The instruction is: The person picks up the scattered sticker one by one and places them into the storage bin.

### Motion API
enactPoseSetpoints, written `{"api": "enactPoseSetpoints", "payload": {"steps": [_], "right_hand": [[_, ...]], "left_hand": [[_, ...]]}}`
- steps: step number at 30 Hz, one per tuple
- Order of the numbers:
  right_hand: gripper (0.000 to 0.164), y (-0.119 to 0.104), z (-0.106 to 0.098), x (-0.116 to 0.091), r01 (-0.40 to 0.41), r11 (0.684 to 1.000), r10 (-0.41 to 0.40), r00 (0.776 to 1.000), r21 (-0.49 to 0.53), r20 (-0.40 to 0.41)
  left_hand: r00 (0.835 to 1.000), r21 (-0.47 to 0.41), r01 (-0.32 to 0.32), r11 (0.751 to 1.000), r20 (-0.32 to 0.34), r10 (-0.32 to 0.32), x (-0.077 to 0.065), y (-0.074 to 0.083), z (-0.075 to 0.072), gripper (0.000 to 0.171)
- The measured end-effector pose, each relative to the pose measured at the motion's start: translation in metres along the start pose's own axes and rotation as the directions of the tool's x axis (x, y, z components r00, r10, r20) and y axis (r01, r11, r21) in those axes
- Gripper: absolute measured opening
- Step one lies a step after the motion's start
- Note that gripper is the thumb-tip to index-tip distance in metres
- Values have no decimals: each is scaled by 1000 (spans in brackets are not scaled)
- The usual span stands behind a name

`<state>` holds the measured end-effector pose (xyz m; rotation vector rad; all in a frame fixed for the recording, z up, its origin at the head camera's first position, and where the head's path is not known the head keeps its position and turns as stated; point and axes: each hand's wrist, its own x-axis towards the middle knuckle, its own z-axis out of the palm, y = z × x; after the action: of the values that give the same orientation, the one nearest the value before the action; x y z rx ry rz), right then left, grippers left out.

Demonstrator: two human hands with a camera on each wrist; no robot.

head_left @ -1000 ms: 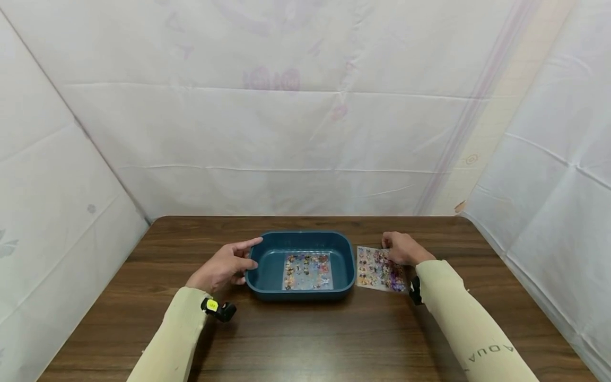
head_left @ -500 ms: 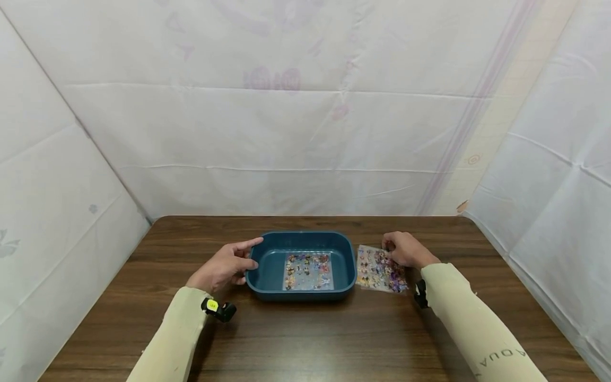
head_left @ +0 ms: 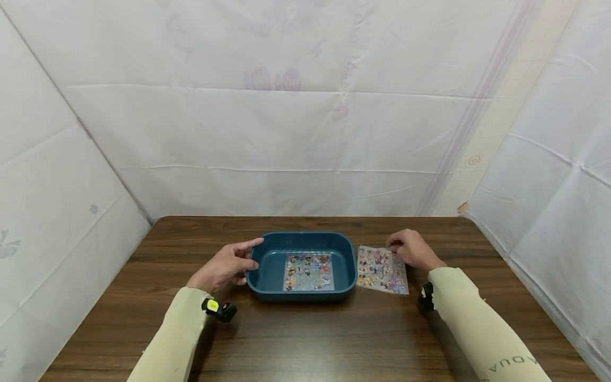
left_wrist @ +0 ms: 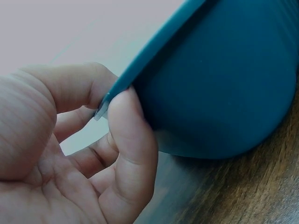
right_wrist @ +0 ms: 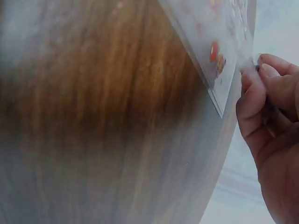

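Observation:
A deep teal-blue plastic basin [head_left: 305, 242] stands mid-table in the head view, with a clear sheet of small colourful stickers [head_left: 308, 272] flat on its floor. At its left end my left hand [head_left: 223, 268] grips the rim between thumb and fingers; the left wrist view shows the basin's outer wall [left_wrist: 219, 93] beside the fingers. Right of the basin lies another sticker sheet [head_left: 379, 270], its left edge close to the basin. My right hand [head_left: 414, 251] pinches this sheet at its far right corner. In the right wrist view the sheet's edges [right_wrist: 212, 65] look doubled.
The dark wood-grain table [head_left: 305, 337] extends in front of and to both sides of the basin. White patterned cloth [head_left: 305, 132] hangs behind the table and along both sides. A black wrist camera [head_left: 218, 309] sits on the left sleeve.
My right hand has shifted slightly right, to the far corner of the sheet, showing more of its stickers. My left hand and the basin have stayed almost in place.

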<state>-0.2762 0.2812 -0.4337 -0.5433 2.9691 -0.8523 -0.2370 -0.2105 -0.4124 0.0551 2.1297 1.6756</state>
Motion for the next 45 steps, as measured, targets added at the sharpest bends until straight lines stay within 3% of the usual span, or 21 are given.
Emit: {"api": "enactPoseSetpoints", "payload": {"steps": [10, 18, 26, 39, 45], "right_hand": [[19, 5, -2, -7, -17, 990, 25, 998, 140, -52], [23, 5, -8, -9, -95, 960, 99, 995, 262, -3], [23, 1, -18, -12, -93, 944, 87, 996, 318, 34], [24, -4, -36, -12, -164, 902, 161, 986, 398, 42], [24, -7, -41, -12, -152, 900, 145, 988, 407, 48]], "left_hand": [[1000, 4, -1, 1000, -6, 1, 0, 0, 1, 72], [1000, 2, 14, 1000, -16, -14, 0, 1, 1, 72], [1000, 6, 16, 1000, -17, -16, 1, 1, 0, 73], [1000, 9, 17, 1000, -20, -16, 0, 1, 0, 73], [999, 1, 27, 1000, -19, -27, 0, 1, 1, 73]]}}
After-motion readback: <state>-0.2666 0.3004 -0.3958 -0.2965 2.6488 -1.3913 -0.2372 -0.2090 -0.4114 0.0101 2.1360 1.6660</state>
